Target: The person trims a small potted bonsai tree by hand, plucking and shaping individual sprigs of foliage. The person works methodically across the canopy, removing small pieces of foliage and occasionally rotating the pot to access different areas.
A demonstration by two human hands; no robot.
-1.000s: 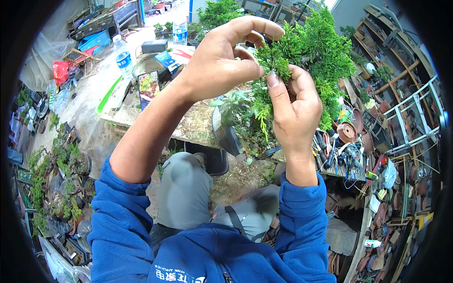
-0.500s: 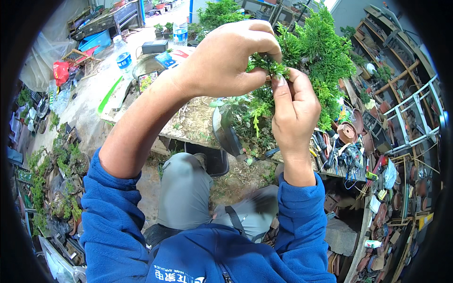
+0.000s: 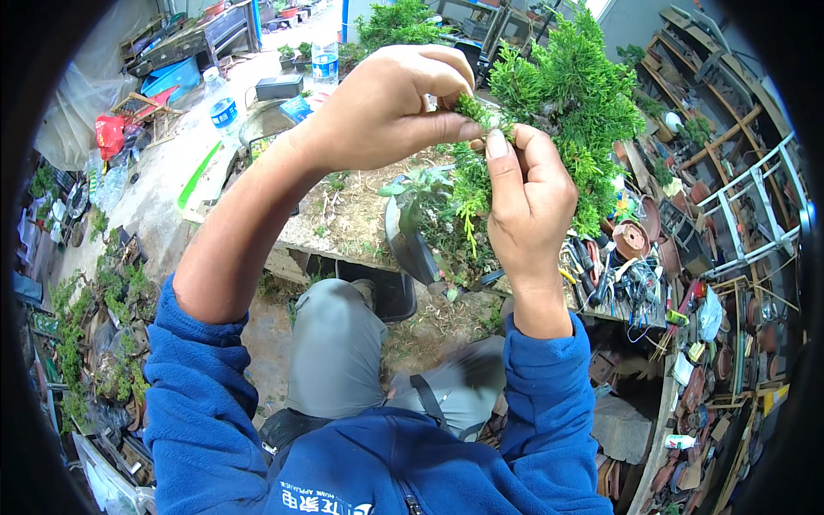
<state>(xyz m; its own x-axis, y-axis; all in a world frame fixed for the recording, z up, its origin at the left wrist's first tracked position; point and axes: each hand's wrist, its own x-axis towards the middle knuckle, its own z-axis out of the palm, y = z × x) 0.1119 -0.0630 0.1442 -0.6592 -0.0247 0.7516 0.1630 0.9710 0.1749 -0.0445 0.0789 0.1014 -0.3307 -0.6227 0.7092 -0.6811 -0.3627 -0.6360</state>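
Note:
A small green conifer tree (image 3: 573, 94) grows in a dark pot (image 3: 408, 242) on a worn table (image 3: 343, 232). My left hand (image 3: 386, 107) is closed, its fingertips pinching a green sprig of the tree's foliage (image 3: 474, 110). Right beside it, my right hand (image 3: 528, 202) pinches the same sprig from below, with the thumb up against the left fingers. Both hands meet at the tree's left side, above the pot. My blue sleeves come in from the lower edge.
Two clear water bottles (image 3: 223, 107) and a dark box (image 3: 279, 86) stand at the table's far left. Tools, wire and clay pots (image 3: 631, 240) crowd the right. Small potted plants (image 3: 103, 292) line the ground at left. A black bin (image 3: 390, 292) sits under the table.
My left hand, open with fingers spread a second ago, has closed onto the sprig next to the right hand's fingertips. The right hand has stayed in place.

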